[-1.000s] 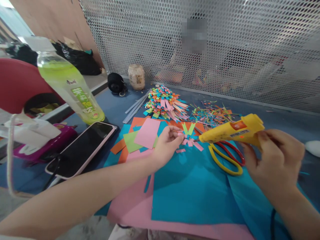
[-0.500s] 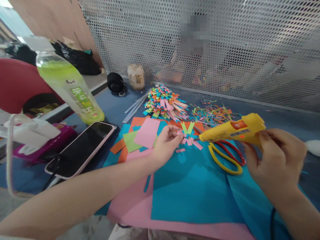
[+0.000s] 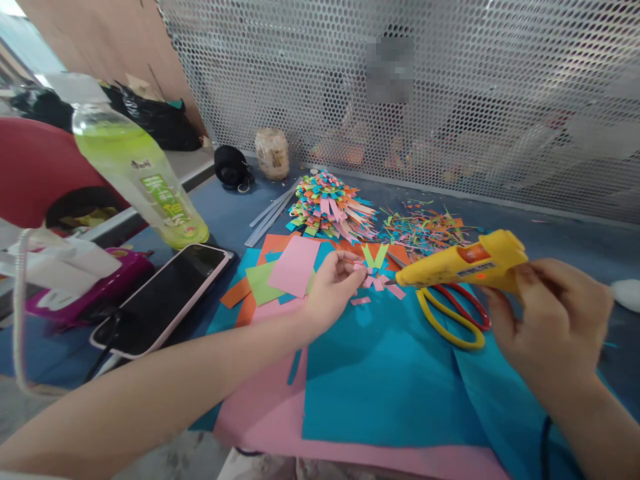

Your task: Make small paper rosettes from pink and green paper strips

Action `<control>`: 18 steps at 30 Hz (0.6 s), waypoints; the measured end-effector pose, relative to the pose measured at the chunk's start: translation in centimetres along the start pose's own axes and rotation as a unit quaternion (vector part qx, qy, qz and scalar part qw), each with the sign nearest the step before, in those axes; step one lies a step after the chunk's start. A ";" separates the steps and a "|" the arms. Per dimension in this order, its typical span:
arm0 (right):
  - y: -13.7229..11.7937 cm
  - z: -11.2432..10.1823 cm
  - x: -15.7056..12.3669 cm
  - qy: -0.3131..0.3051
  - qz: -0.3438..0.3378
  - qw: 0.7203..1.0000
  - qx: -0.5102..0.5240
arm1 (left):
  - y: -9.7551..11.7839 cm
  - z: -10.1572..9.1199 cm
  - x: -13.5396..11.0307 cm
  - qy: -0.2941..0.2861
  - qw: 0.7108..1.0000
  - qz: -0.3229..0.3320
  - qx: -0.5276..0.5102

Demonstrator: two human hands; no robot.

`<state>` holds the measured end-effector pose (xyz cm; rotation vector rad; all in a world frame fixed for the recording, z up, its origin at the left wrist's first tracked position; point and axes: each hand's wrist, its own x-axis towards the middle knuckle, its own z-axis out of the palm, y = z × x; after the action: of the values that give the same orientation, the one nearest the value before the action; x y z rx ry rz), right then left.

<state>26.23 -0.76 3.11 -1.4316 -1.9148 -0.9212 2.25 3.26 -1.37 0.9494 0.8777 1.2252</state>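
In my right hand (image 3: pixel 550 320) is a yellow glue gun (image 3: pixel 465 260), gripped by its handle, its red light lit. Its nozzle points left, close to a small cluster of pink, blue and green paper strips (image 3: pixel 377 267). My left hand (image 3: pixel 340 283) pinches the near side of that cluster between thumb and fingers; exactly where the nozzle meets it is too small to tell. Below lies a large blue paper sheet (image 3: pixel 390 373) over a pink sheet (image 3: pixel 260 400). Scissors (image 3: pixel 455 317) with one red and one yellow handle loop rest beneath the glue gun.
A fringed paper cone (image 3: pixel 330 207) stands behind my hands, beside a heap of paper shreds (image 3: pixel 425 227). Clear glue sticks (image 3: pixel 273 210) lie left of it. A phone (image 3: pixel 165 300), a drink bottle (image 3: pixel 140 167) and a purple box (image 3: pixel 90 287) occupy the left. Perforated metal (image 3: pixel 450 100) closes the back.
The glue gun has shifted very slightly left and down, its nozzle a little nearer the strips. My left hand keeps its place and its pinch.
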 end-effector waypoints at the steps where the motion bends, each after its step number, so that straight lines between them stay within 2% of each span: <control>1: 0.0 0.0 0.0 0.011 -0.017 1.000 -0.014 | 0.0 0.0 0.0 -0.002 1.000 -0.002 0.000; 4: 0.2 0.1 0.0 0.053 -0.081 0.993 -0.063 | -0.1 -0.1 0.0 -0.005 1.000 -0.004 0.006; 7: 0.2 0.2 0.0 0.068 -0.107 0.989 -0.075 | -0.1 -0.1 0.1 -0.004 1.000 0.005 0.008; 18: 0.0 0.1 0.0 0.075 -0.112 0.988 -0.080 | -0.1 -0.1 0.1 -0.003 1.000 0.003 0.004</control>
<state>26.26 -0.66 3.09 -1.2107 -1.9525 -1.2750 2.22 3.33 -1.45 0.9625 0.8760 1.2228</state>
